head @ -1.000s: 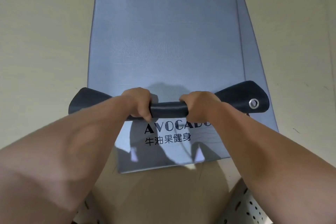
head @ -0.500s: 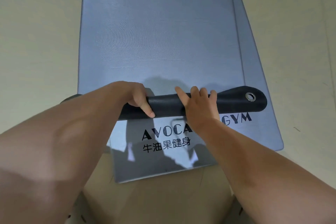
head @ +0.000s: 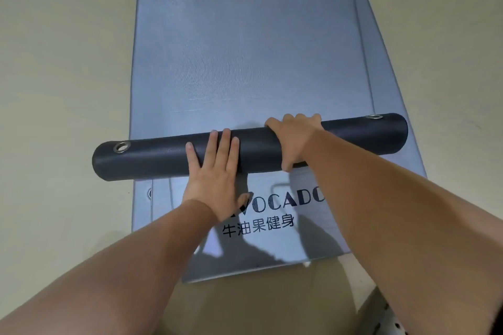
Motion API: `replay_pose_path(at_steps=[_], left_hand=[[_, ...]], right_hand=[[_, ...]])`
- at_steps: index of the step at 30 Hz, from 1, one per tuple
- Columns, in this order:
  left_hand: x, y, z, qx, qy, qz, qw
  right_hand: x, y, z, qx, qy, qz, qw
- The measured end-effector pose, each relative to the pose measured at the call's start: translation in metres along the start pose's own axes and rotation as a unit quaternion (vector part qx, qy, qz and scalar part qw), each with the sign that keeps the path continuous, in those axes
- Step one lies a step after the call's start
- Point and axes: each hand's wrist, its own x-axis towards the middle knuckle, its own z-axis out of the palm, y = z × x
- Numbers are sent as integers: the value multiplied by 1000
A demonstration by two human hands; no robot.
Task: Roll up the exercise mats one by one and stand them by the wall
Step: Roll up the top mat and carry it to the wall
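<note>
Item: grey-blue foam exercise mat, topmost of a stack lying flat on the beige floor. Its near end is wound into a dark matte roll lying crosswise, with a metal eyelet at its left end.
Left hand: flat, fingers straight, pressing on top of the roll.
Right hand: fingers hooked over the far side, thumb on the near side, clasping the roll.
Handling, by the look of it: light, soft and springy, likely to unwind if let go. Best held mid-roll, hands spread, pressure even.
Beneath: printed grey mat.
</note>
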Motion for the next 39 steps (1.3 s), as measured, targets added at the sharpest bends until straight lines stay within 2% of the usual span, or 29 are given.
replay_pose_path(at_steps=[3,7,10,15,18,20,26,31,33,36,39], left_hand=[[14,-6,-2,14,-5,19,1000],[34,-15,-2,-6,-9,38,999],[53,-25,-10,-22,-36,55,998],[65,-24,-21,-36,-61,37,997],[58,-10,-24,-23,-22,-4,999],[47,3,-22,-1,13,-1,1000],[40,23,-19,-36,4,-48,998],[61,14,-27,-17,-20,-39,999],[69,11,-32,-30,-32,-45,998],[77,9,-42,-39,-61,-37,997],[79,7,-49,-42,-80,-30,995]], right_hand=[[-3,3,0,12,12,3,1000],[-24,4,23,-33,120,16,992],[-36,2,45,-52,144,52,987],[-23,-10,43,-75,119,85,986],[-12,-12,34,-101,88,77,988],[-7,-7,27,-106,69,64,990],[9,12,-15,-30,-30,22,999],[15,12,-24,-14,-42,27,999],[10,14,-17,-22,-15,28,999],[-6,14,8,-60,114,-2,992],[-14,10,22,-83,130,6,988]])
